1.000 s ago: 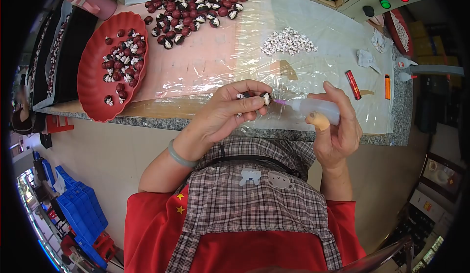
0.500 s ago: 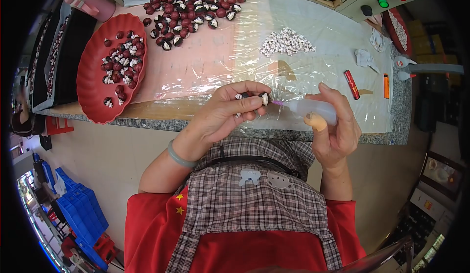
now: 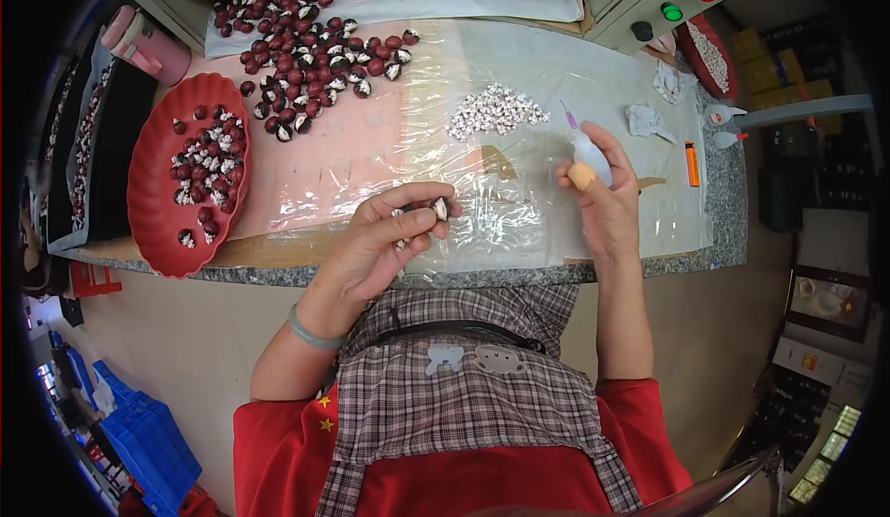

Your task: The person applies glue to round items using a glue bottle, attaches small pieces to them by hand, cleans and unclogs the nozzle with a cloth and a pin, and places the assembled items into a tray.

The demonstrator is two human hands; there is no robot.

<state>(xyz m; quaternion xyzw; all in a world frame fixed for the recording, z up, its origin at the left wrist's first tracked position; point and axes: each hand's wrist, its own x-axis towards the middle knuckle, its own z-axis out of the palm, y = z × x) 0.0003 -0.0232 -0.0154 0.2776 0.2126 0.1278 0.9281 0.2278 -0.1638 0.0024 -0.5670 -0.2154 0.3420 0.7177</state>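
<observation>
My left hand [image 3: 371, 239] pinches a small dark ball with a white face [image 3: 441, 208] between thumb and fingertips. More white bits show among its curled fingers, too small to make out. Wrapped in my right hand [image 3: 612, 206] is a translucent squeeze bottle [image 3: 593, 157], its purple needle tip [image 3: 571, 121] pointing up and away from the ball. A yellowish finger cover [image 3: 582, 177] sits on the right thumb. Beyond the hands lies a heap of small white pieces [image 3: 499, 112] on the plastic-covered table [image 3: 362, 160].
A red scalloped tray [image 3: 148, 192] with dark-red and white balls stands at left, below a pink jug [image 3: 148, 44]. Many red, black and white balls [image 3: 320, 72] spread at the back. An orange lighter [image 3: 692, 164], crumpled tissue [image 3: 647, 121] and small bottles [image 3: 723, 114] lie right.
My right hand has drawn the bottle away from the ball and tipped its needle upward. My left hand still holds the ball. The whole view has shifted, so the table appears lower and further left.
</observation>
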